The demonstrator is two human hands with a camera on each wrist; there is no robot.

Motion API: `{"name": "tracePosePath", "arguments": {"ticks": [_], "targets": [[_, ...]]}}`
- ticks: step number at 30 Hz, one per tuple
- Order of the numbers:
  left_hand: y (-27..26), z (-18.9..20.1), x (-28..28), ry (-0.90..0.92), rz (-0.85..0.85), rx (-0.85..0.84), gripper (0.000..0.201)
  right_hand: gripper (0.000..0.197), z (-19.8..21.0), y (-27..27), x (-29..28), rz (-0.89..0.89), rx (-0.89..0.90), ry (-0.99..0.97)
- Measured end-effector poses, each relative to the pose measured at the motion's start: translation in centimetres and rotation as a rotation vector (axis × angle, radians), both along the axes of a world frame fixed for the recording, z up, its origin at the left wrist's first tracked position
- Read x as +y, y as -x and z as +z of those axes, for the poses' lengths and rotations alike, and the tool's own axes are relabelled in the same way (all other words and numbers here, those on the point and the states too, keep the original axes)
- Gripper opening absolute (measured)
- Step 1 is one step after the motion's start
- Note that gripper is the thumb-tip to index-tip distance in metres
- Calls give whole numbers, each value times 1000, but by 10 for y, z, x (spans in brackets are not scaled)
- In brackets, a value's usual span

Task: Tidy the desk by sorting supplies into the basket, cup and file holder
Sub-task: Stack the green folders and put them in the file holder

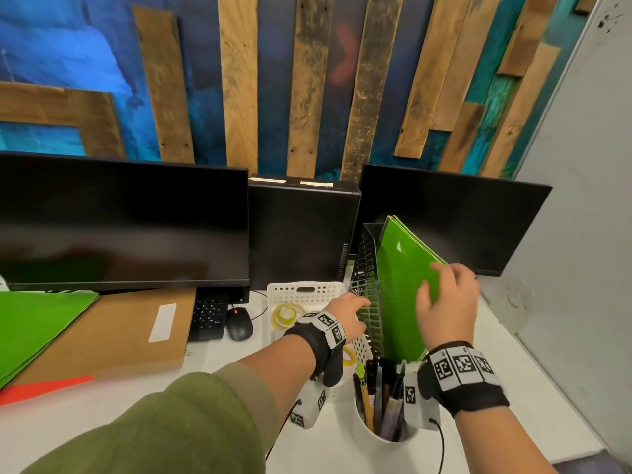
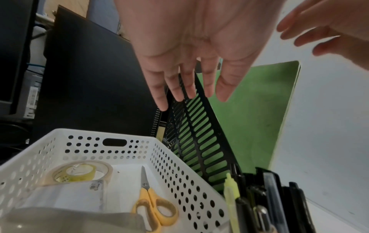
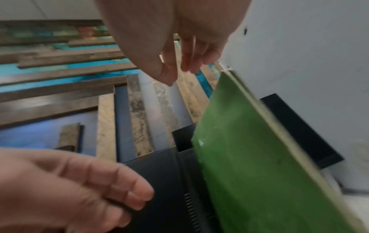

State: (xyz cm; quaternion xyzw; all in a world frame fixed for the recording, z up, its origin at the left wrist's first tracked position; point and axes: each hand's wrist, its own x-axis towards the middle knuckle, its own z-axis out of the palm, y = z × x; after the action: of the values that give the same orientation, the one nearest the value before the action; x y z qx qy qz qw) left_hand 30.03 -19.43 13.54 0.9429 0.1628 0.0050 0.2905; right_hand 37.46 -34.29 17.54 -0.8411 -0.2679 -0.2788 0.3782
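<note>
A green folder [image 1: 400,285] [image 2: 249,118] [image 3: 249,157] stands in the black slotted file holder [image 1: 367,285] [image 2: 191,126], leaning to the right. My right hand [image 1: 444,295] [image 3: 179,59] hovers just left of the folder's top edge, fingers relaxed and holding nothing. My left hand [image 1: 352,306] [image 2: 189,78] is flat with straight fingers at the holder's left wall; whether it touches is unclear. The white basket [image 1: 301,292] [image 2: 99,141] holds tape rolls [image 2: 78,173] and yellow scissors [image 2: 151,205]. A white cup [image 1: 383,436] full of pens stands in front.
At the left lie more green folders [image 1: 30,323] on a brown envelope [image 1: 119,330], with a red sheet [image 1: 44,388] below. Two dark monitors [image 1: 119,220], a computer tower [image 1: 301,230], a keyboard [image 1: 208,316] and a mouse [image 1: 239,325] line the back. A grey partition [image 1: 581,200] closes the right side.
</note>
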Motion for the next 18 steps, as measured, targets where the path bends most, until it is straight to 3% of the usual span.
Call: {"name": "tracePosePath", "arguments": {"ticks": [4, 12, 18], "targets": [[17, 1, 11, -144, 195, -130, 22, 13, -3, 25, 32, 185, 206, 74], [88, -7, 60, -274, 410, -54, 31, 11, -17, 70, 109, 421, 443, 130], [158, -21, 115, -161, 605, 64, 27, 11, -38, 118, 166, 632, 545, 266]]}}
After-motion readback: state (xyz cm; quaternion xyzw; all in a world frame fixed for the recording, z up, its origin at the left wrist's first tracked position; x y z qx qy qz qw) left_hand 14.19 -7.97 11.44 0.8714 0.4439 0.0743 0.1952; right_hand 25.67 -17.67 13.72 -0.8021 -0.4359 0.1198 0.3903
